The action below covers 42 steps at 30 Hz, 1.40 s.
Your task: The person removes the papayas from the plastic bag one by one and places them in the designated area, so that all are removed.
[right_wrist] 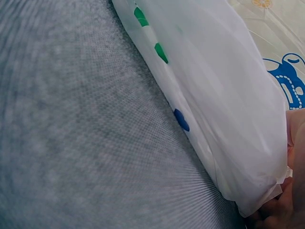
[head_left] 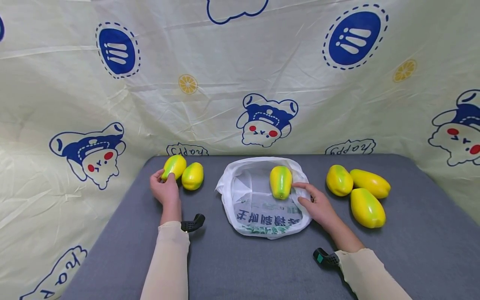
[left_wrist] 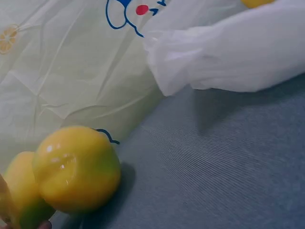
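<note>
At the left back of the table, my left hand (head_left: 165, 189) grips a yellow-green papaya (head_left: 175, 166) between thumb and fingers. Right beside it stands a second papaya (head_left: 193, 176), which partly covers the held papaya (left_wrist: 24, 191) in the left wrist view. A white plastic bag (head_left: 228, 208) lies mid-table with its mouth spread wide and one papaya (head_left: 281, 182) inside. My right hand (head_left: 318, 206) reaches over the bag's right rim, fingers extended and fingertips right at that papaya's side. In the right wrist view, the bag's wall (right_wrist: 228, 105) hides part of the hand.
Three more papayas lie in a group to the right of the bag, the nearest papaya (head_left: 368, 208) lowest in view. A grey cloth (head_left: 247, 266) covers the table. Behind it hangs a pale printed curtain (head_left: 225, 116).
</note>
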Tool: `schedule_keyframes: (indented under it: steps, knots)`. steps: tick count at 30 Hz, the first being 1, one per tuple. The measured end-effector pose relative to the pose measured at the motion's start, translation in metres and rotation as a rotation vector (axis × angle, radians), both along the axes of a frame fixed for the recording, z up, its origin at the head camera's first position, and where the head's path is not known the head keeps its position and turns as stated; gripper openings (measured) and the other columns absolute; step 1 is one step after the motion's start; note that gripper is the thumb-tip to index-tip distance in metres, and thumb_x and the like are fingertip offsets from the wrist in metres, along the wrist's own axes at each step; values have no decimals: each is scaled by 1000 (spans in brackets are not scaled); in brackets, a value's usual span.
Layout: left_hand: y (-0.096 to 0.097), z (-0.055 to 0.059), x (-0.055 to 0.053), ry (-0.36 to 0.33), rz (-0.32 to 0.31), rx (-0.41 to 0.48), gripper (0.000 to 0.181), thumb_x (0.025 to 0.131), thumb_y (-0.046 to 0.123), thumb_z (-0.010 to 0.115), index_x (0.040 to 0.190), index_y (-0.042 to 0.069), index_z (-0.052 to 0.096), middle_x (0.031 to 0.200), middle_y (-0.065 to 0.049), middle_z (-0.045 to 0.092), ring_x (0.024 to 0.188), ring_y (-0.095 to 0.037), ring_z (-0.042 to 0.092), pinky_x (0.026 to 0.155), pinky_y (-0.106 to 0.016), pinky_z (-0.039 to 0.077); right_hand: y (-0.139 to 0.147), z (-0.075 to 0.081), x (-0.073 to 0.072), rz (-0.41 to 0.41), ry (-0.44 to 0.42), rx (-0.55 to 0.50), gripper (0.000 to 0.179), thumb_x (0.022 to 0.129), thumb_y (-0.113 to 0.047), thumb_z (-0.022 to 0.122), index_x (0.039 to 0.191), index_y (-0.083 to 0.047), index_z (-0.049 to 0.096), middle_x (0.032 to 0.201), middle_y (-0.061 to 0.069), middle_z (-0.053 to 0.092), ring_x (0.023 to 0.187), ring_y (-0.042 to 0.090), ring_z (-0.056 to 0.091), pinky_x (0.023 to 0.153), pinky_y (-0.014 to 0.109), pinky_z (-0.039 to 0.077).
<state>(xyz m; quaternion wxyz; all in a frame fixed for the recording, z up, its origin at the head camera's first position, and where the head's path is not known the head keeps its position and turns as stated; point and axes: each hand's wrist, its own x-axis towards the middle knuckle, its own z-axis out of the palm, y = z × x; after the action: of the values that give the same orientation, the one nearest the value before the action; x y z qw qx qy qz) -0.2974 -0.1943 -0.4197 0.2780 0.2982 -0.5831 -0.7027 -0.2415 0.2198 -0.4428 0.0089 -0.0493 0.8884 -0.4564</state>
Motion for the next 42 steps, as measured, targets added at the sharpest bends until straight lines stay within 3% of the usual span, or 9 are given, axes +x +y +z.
schedule_keyframes:
  steps: [13, 25, 31, 42]
  knots:
    - [6, -8, -1, -38, -45, -64, 38, 92, 9, 62, 129, 8, 55, 135, -10, 50, 126, -25, 47, 111, -36, 44, -1, -1, -1, 1, 3, 12, 43, 100, -16, 52, 143, -20, 51, 163, 19, 29, 150, 44, 24, 117, 69, 22]
    - [12, -18, -2, -52, -35, -176, 35, 88, 10, 62, 123, 5, 57, 136, -12, 53, 127, -28, 46, 113, -42, 39, -2, 0, 0, 2, -6, 5, 44, 100, -15, 52, 143, -20, 51, 163, 19, 28, 151, 45, 22, 117, 69, 20]
    - [14, -16, -3, -100, -45, -230, 34, 90, 14, 60, 123, 7, 57, 133, -12, 54, 125, -30, 48, 112, -44, 39, -2, 1, -1, -2, -3, 7, 43, 100, -16, 52, 143, -20, 51, 163, 19, 29, 150, 44, 24, 117, 69, 21]
    - [18, -12, -1, -125, -48, -244, 36, 89, 16, 58, 125, 11, 57, 136, -12, 48, 125, -31, 46, 111, -46, 37, 0, 1, 1, 0, -4, 2, 43, 100, -16, 53, 143, -20, 51, 163, 19, 30, 150, 44, 25, 117, 69, 22]
